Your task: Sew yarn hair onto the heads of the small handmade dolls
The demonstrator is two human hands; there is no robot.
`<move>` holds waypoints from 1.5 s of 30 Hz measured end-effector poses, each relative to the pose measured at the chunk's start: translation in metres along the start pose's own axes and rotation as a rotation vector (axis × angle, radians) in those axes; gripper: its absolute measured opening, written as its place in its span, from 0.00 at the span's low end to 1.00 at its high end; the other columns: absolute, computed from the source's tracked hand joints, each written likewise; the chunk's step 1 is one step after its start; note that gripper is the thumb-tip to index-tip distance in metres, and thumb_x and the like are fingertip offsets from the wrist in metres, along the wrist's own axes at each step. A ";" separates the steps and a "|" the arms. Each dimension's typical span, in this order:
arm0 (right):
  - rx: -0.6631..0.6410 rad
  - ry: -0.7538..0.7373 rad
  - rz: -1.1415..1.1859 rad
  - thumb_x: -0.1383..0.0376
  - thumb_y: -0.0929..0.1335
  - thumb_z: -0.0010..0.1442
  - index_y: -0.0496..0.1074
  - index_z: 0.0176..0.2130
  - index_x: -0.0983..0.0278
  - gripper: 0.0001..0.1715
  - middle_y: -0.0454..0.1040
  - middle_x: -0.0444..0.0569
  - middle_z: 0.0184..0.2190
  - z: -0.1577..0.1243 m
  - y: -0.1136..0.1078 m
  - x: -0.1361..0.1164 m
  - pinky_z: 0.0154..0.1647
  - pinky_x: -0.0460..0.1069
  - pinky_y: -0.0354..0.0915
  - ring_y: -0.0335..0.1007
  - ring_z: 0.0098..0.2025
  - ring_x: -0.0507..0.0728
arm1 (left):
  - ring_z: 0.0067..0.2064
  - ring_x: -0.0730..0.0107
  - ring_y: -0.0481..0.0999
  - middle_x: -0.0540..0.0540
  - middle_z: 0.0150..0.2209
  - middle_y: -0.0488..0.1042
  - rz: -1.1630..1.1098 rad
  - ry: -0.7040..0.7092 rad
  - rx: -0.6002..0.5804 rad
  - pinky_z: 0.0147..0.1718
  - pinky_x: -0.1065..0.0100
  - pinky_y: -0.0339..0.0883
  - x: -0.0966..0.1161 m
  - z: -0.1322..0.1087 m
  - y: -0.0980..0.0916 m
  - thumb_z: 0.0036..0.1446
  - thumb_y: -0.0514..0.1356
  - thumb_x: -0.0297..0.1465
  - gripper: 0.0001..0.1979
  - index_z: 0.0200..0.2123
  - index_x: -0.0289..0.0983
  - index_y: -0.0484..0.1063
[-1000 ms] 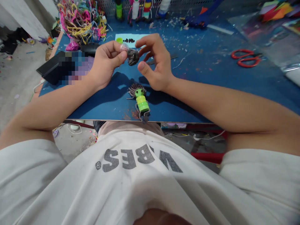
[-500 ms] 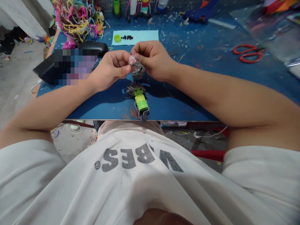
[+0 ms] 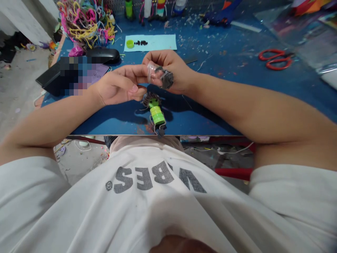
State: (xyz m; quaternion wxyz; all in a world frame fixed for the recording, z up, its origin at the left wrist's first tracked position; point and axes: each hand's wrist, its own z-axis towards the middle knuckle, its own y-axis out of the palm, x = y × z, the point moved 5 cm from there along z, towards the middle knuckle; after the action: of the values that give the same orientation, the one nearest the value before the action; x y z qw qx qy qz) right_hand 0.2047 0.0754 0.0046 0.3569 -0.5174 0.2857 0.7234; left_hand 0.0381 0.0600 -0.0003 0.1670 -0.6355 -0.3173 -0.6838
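Note:
My right hand point(image 3: 177, 70) is closed round a small clear plastic piece point(image 3: 151, 71) with a dark grey fuzzy piece point(image 3: 166, 79) fixed to it, held above the blue table point(image 3: 223, 95). My left hand point(image 3: 119, 86) lies just left of it, fingers curled, its fingertips touching the clear piece. Below both hands a small figure point(image 3: 156, 112) made of stacked green bottle caps, with dark fuzzy hair, lies on the table near the front edge.
A pale blue sheet point(image 3: 158, 42) with a green cap point(image 3: 130, 43) and small black beads lies further back. A heap of coloured pipe cleaners point(image 3: 84, 23) stands at the back left, a black mouse point(image 3: 104, 55) beside it. Red scissors point(image 3: 275, 58) lie to the right.
Both hands have come nearer to me and lower. The grey fuzzy piece has passed from between both hands into my right hand, and my left fingers have slid under it.

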 end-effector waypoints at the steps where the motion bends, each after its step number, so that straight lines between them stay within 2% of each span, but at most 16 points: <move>1: -0.023 0.017 0.006 0.28 0.86 0.55 0.70 0.36 0.55 0.43 0.64 0.37 0.27 -0.001 0.003 -0.001 0.33 0.53 0.56 0.52 0.29 0.53 | 0.28 0.69 0.76 0.42 0.49 0.91 0.012 -0.011 -0.015 0.35 0.58 0.75 -0.001 -0.001 0.001 0.47 0.79 0.35 0.23 0.49 0.40 0.92; 6: -0.092 -0.015 -0.043 0.26 0.87 0.54 0.72 0.34 0.57 0.45 0.65 0.38 0.27 -0.007 0.012 -0.012 0.34 0.52 0.58 0.57 0.31 0.53 | 0.37 0.48 0.86 0.36 0.46 0.91 0.076 -0.071 -0.052 0.40 0.45 0.82 -0.005 -0.008 0.000 0.46 0.83 0.41 0.23 0.46 0.41 0.93; 9: -0.157 -0.027 -0.100 0.23 0.85 0.57 0.73 0.34 0.57 0.46 0.66 0.40 0.28 -0.010 0.015 -0.019 0.35 0.51 0.62 0.59 0.32 0.54 | 0.41 0.41 0.88 0.35 0.44 0.92 0.116 -0.090 -0.078 0.45 0.42 0.86 -0.002 -0.009 0.006 0.43 0.86 0.44 0.24 0.44 0.43 0.94; 13: -0.197 0.006 -0.143 0.23 0.84 0.59 0.73 0.33 0.57 0.46 0.69 0.41 0.29 -0.013 0.012 -0.023 0.34 0.51 0.62 0.62 0.33 0.54 | 0.50 0.41 0.91 0.36 0.48 0.94 0.131 -0.047 -0.169 0.53 0.46 0.88 0.008 -0.010 0.025 0.45 0.87 0.41 0.24 0.47 0.43 0.95; 15: -0.176 0.021 -0.118 0.24 0.86 0.56 0.73 0.33 0.57 0.46 0.71 0.41 0.29 -0.012 0.009 -0.022 0.34 0.50 0.63 0.63 0.33 0.54 | 0.53 0.41 0.92 0.37 0.49 0.93 0.143 -0.023 -0.133 0.55 0.48 0.88 0.011 -0.009 0.027 0.46 0.87 0.38 0.23 0.47 0.43 0.95; 18: -0.160 0.042 -0.038 0.27 0.88 0.54 0.73 0.33 0.56 0.45 0.73 0.39 0.27 -0.009 0.008 -0.017 0.34 0.51 0.68 0.67 0.31 0.54 | 0.48 0.44 0.93 0.37 0.45 0.92 0.140 -0.017 -0.065 0.48 0.52 0.88 0.010 -0.007 0.023 0.46 0.88 0.41 0.22 0.45 0.42 0.94; 21: -0.168 0.047 0.000 0.29 0.87 0.57 0.72 0.33 0.57 0.43 0.71 0.38 0.25 -0.008 0.012 -0.012 0.35 0.52 0.70 0.67 0.28 0.53 | 0.40 0.51 0.89 0.38 0.39 0.90 0.132 -0.042 -0.101 0.41 0.55 0.84 0.005 -0.005 0.019 0.47 0.88 0.44 0.22 0.43 0.41 0.95; 25: -0.162 0.074 0.002 0.26 0.88 0.51 0.70 0.33 0.56 0.47 0.69 0.38 0.26 -0.010 0.017 -0.011 0.37 0.53 0.71 0.67 0.29 0.54 | 0.42 0.56 0.88 0.39 0.44 0.92 0.146 -0.008 -0.160 0.44 0.57 0.84 0.008 -0.005 0.022 0.47 0.89 0.44 0.23 0.43 0.40 0.95; 29: -0.154 0.099 -0.040 0.24 0.88 0.49 0.70 0.33 0.56 0.48 0.70 0.40 0.27 -0.012 0.016 -0.011 0.37 0.54 0.69 0.68 0.31 0.55 | 0.50 0.45 0.93 0.38 0.44 0.92 0.182 -0.013 -0.164 0.55 0.52 0.87 0.013 -0.006 0.027 0.48 0.89 0.42 0.22 0.44 0.40 0.94; 33: -0.150 0.042 -0.084 0.26 0.88 0.53 0.73 0.33 0.58 0.46 0.71 0.41 0.27 -0.008 0.009 -0.011 0.32 0.52 0.59 0.61 0.30 0.53 | 0.57 0.37 0.93 0.37 0.47 0.93 0.236 -0.040 -0.138 0.61 0.48 0.87 0.013 -0.006 0.028 0.48 0.87 0.38 0.21 0.46 0.41 0.94; 35: -0.086 -0.002 -0.068 0.29 0.88 0.55 0.74 0.34 0.58 0.43 0.71 0.41 0.28 -0.002 0.000 -0.010 0.32 0.52 0.58 0.61 0.29 0.53 | 0.61 0.38 0.92 0.36 0.52 0.93 0.239 -0.021 -0.133 0.65 0.49 0.86 0.012 -0.006 0.028 0.50 0.86 0.39 0.22 0.49 0.41 0.95; 37: 0.048 -0.072 -0.044 0.31 0.89 0.55 0.72 0.36 0.56 0.42 0.67 0.38 0.29 0.007 -0.014 -0.011 0.33 0.52 0.61 0.61 0.29 0.53 | 0.68 0.38 0.89 0.37 0.57 0.92 0.227 0.008 -0.103 0.66 0.53 0.85 0.010 -0.005 0.026 0.51 0.86 0.38 0.25 0.53 0.41 0.95; 40: 0.338 -0.235 -0.080 0.26 0.83 0.65 0.69 0.35 0.53 0.42 0.61 0.38 0.27 0.014 -0.041 -0.014 0.32 0.53 0.60 0.61 0.27 0.54 | 0.78 0.39 0.82 0.44 0.61 0.89 0.189 0.082 0.052 0.58 0.62 0.86 0.006 -0.003 0.013 0.49 0.84 0.29 0.28 0.55 0.45 0.93; 41: 0.466 -0.336 -0.156 0.22 0.76 0.71 0.70 0.34 0.53 0.43 0.62 0.40 0.27 0.012 -0.050 -0.018 0.32 0.54 0.59 0.61 0.27 0.56 | 0.80 0.40 0.80 0.46 0.63 0.89 0.179 0.112 0.101 0.54 0.65 0.85 0.006 -0.002 0.009 0.48 0.83 0.27 0.29 0.56 0.47 0.93; 43: 0.641 -0.600 -0.359 0.24 0.65 0.82 0.72 0.34 0.53 0.42 0.68 0.45 0.29 -0.001 -0.061 -0.031 0.36 0.57 0.63 0.64 0.30 0.58 | 0.84 0.41 0.75 0.50 0.69 0.87 0.172 0.170 0.158 0.52 0.68 0.83 0.006 -0.001 0.001 0.47 0.83 0.26 0.32 0.57 0.51 0.93; 45: 0.657 -0.868 -0.616 0.34 0.63 0.88 0.78 0.41 0.54 0.36 0.74 0.49 0.37 -0.018 -0.059 -0.041 0.45 0.59 0.70 0.71 0.37 0.60 | 0.87 0.42 0.70 0.53 0.75 0.83 0.176 0.214 0.167 0.54 0.66 0.83 0.008 0.000 -0.004 0.46 0.83 0.29 0.34 0.59 0.53 0.93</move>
State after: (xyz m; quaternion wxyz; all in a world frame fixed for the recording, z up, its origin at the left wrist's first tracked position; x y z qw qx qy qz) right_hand 0.2712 0.0870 0.0362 0.7730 -0.0983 0.1598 0.6060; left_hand 0.0350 0.0641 0.0066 0.3115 -0.5681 -0.2966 -0.7016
